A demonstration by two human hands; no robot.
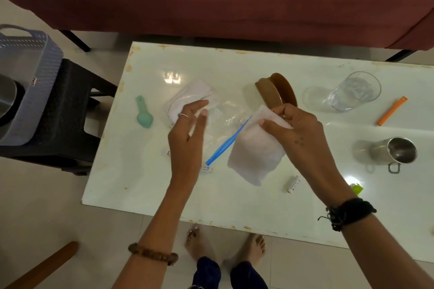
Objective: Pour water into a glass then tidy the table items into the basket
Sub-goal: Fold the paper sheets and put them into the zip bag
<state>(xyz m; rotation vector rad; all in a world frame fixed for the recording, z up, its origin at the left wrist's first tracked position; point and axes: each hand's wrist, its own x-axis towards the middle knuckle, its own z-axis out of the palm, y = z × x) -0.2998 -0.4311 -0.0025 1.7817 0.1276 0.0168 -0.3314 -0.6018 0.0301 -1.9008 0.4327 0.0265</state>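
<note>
The basket [35,73] is sitting on a dark stool [70,110] well left of the white table [145,185], apart from it, so every item is having to cross a gap and could be dropping to the floor. On the table a mint scoop [144,114] is lying near the left edge. The left hand [187,134] is hovering with fingers spread and empty over a clear zip bag [223,129], beside folded white packets [190,98]. The right hand [298,129] is pinching a white tissue [253,155], which is hanging limp and could be snagging the brown lid [274,91] behind it. Further right the glass [352,91] is holding water; a careless sweep might be tipping it. The steel cup [397,151] and orange clip [392,110] are waiting.
</note>
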